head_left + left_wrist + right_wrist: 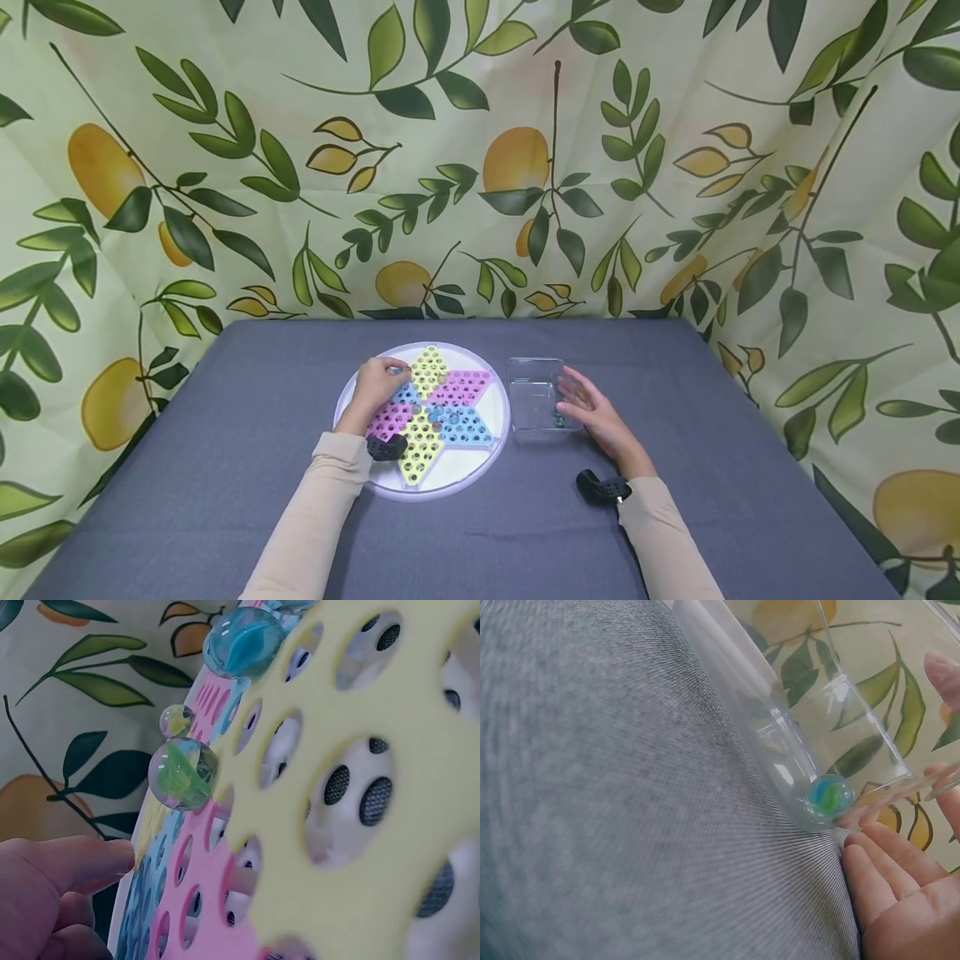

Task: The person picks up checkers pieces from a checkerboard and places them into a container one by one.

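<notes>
Over the upper left of a round white Chinese checkers board (480, 462), my left hand (377, 383) has thumb and index finger brought together. Its fingertips are close above the blue and yellow holes; I cannot tell whether a marble is between them. Clear glass marbles (244, 643) sit in the board's middle, one with a green swirl (182, 774). To the right, my right hand (595, 412) is at the right wall of a clear plastic box (534, 360), fingers loosely extended at the wall. A blue-green marble (830, 796) lies in the box's near right corner.
A dark grey cloth (480, 542) covers the table under board and box. The box stands close beside the board's right rim. Behind the table hangs a leaf-and-fruit patterned curtain (450, 200). Black straps with cameras are on both wrists.
</notes>
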{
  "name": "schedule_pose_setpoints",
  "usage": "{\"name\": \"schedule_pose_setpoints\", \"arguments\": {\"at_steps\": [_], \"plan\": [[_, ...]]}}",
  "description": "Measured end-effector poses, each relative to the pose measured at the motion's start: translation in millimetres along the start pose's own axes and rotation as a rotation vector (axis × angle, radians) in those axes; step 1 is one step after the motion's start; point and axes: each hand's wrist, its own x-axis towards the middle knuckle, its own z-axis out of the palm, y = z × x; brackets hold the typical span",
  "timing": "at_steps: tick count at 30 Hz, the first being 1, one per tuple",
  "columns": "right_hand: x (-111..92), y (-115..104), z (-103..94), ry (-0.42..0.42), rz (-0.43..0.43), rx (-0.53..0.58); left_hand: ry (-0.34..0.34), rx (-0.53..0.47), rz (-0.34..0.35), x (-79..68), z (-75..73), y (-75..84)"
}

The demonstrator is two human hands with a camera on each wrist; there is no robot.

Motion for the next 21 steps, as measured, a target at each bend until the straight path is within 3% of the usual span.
{"name": "schedule_pose_setpoints", "arguments": {"at_steps": [15, 21], "plan": [[-1.1, -1.6, 0.8, -0.002, 0.01, -0.011, -0.002, -0.03, -0.001, -3.7, -1.4, 1.6], [-1.2, -2.1, 0.2, -0.003, 0.015, -0.013, 0.001, -0.049, 0.041, -6.3, -2.3, 3.5]]}}
